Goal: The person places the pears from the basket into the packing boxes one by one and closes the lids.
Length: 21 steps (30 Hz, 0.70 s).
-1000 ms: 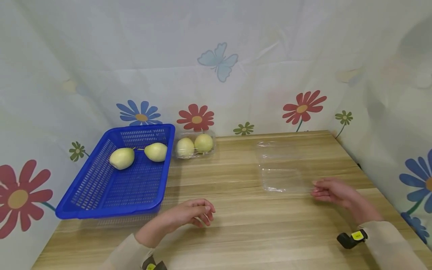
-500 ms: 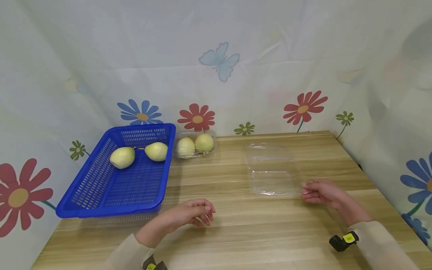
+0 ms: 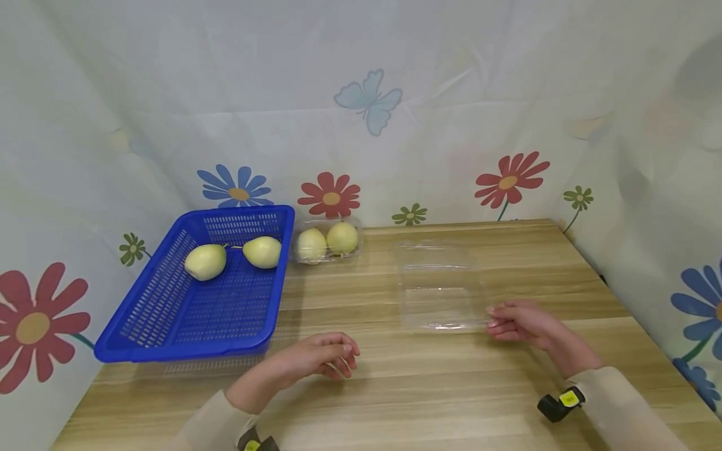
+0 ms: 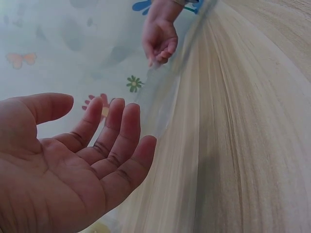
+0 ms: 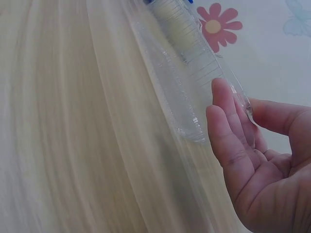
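Pinching a clear plastic container by its near right corner with the right hand, catching the thin edge between the right thumb and the bent right fingers. Located left of that hand, with ridges running left to right across; cannot tell whether touching the worktop throughout or partly raised. Near and left of the container, well apart from it, extending the left hand with released left fingers, loosely bent, and with the left thumb spread wide of them. Farther left, standing on the worktop: a blue mesh basket, with 2 pears lying toward its far end, stem to stem. Just right of the basket's far part, on the worktop: a clear box around 2 pale yellow fruits, side by side. Along the far side, behind everything: a pale backdrop printed with flowers and a butterfly. At the beige sleeves: 2 black devices.
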Available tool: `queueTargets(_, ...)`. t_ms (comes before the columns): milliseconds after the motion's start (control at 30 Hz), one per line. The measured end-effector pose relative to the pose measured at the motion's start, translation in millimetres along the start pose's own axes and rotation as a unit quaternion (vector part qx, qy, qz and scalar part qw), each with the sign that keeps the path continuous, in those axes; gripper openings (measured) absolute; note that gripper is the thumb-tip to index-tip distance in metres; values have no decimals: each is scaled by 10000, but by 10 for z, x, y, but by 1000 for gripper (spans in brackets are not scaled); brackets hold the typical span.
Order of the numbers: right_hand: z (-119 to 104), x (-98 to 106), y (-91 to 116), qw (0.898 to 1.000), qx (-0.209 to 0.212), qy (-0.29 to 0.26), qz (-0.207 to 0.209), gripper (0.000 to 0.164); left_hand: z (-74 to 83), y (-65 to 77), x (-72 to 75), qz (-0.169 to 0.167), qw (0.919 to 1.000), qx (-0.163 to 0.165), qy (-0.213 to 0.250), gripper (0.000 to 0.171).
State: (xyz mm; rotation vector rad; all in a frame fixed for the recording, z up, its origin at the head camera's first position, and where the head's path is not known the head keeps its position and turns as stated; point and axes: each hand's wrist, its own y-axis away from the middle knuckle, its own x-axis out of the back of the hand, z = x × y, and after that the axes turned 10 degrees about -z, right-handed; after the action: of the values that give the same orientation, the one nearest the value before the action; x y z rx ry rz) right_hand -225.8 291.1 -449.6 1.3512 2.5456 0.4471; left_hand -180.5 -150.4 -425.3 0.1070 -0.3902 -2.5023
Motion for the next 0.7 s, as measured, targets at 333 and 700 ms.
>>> queueTargets(333,-45,-258,-160,9999,85,56,-52,13,21,15,-5,-28,10000,6,-49,42)
queueTargets(700,-74,-430,-294,9998,154,-39,-111,11,93,66,-50,-44,10000,24,-36,40)
